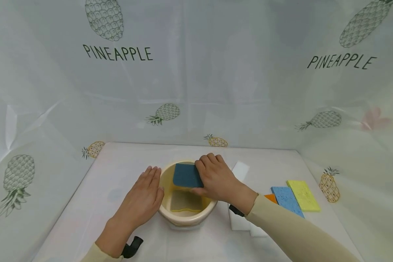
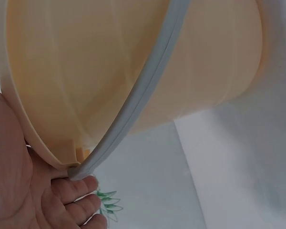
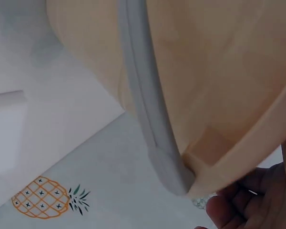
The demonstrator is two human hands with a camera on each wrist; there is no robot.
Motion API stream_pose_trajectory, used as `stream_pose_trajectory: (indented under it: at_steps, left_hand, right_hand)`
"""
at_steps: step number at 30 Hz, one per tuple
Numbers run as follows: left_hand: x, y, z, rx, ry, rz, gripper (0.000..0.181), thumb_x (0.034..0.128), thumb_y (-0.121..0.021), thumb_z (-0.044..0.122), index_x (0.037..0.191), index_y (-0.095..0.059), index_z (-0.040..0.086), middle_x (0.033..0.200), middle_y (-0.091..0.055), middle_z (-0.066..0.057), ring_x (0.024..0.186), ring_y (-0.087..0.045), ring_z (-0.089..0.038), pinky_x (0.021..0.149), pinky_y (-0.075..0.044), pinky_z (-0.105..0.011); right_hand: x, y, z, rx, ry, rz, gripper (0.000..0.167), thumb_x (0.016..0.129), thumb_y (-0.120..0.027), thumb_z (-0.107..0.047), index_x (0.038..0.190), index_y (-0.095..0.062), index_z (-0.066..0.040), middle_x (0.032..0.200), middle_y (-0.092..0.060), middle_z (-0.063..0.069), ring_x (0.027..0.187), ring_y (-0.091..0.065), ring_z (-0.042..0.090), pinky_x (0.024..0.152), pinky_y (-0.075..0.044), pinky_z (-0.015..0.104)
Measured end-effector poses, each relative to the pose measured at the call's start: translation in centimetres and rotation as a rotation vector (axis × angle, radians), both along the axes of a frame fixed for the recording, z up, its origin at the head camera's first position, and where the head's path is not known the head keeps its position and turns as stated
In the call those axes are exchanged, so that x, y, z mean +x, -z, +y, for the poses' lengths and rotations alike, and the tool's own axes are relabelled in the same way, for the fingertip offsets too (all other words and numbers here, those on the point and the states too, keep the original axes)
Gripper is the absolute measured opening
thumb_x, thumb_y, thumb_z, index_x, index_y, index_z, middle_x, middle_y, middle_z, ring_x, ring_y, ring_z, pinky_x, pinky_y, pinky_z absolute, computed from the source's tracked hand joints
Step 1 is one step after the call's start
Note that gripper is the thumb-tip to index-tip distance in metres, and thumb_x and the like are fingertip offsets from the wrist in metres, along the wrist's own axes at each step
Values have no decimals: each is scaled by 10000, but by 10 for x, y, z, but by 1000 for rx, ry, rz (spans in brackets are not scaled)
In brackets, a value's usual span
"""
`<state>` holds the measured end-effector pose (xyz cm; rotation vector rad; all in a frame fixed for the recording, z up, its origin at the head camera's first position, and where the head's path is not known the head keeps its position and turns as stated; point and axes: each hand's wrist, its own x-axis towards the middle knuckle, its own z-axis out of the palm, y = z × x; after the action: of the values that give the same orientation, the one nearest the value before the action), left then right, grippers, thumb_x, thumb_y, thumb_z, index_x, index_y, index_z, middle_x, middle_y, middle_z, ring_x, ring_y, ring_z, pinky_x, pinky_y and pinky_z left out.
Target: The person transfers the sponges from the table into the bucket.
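A cream bucket with a grey handle stands near the middle of the table. My left hand lies against the left side of its rim, fingers fairly straight. Over the bucket's right rim, my right hand grips a dark teal scouring pad between thumb and fingers, its flat face toward me. Inside the bucket is an olive-grey rectangular piece with a yellow lower edge. In the right wrist view, the right hand's curled fingers show beside the bucket's rim; the pad is out of sight there.
To the right lie a blue sponge, a yellow-green sponge and an orange piece, partly behind the right sleeve. White flat pieces lie beside the bucket, partly under the right forearm. Pineapple-printed sheeting surrounds the table.
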<state>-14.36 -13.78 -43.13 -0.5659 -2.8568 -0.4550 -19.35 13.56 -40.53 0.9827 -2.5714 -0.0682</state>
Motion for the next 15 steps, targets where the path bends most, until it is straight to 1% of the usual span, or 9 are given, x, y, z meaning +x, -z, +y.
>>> stream_pose_trajectory:
  at_steps: [4, 7, 12, 15]
  left_hand:
    - [0, 0, -1, 4, 2, 5, 585, 1095, -492, 243, 1563, -414, -99, 1617, -442, -267, 1558, -352, -420, 1276, -324, -556]
    - [-1, 1, -1, 4, 2, 2, 590, 1096, -494, 248, 1567, -410, -97, 1619, -440, -266, 1560, -350, -418, 1277, -324, -551]
    - [-1, 1, 0, 2, 0, -2, 592, 1100, -491, 254, 1570, -404, -96, 1623, -436, -263, 1564, -344, -412, 1281, -321, -542]
    - [-1, 1, 0, 2, -1, -2, 593, 1101, -489, 254, 1572, -401, -94, 1626, -433, -261, 1566, -341, -410, 1281, -320, -541]
  right_hand:
    - [-3, 2, -5, 25, -16, -42, 796, 810, -768, -731, 1215, -632, -60, 1115, -625, 68, 1005, -527, 242, 835, -446, 391]
    - [-3, 3, -7, 42, -12, -68, 805, 809, -752, -755, 1213, -637, -69, 1113, -631, 55, 1004, -522, 231, 834, -440, 379]
    - [-5, 3, -8, 62, -2, -81, 816, 818, -708, -797, 1210, -640, -85, 1120, -641, 39, 1008, -525, 218, 825, -432, 360]
    - [-6, 3, -9, 63, -4, -97, 811, 812, -719, -792, 1205, -639, -87, 1124, -645, 41, 1003, -520, 219, 818, -421, 357]
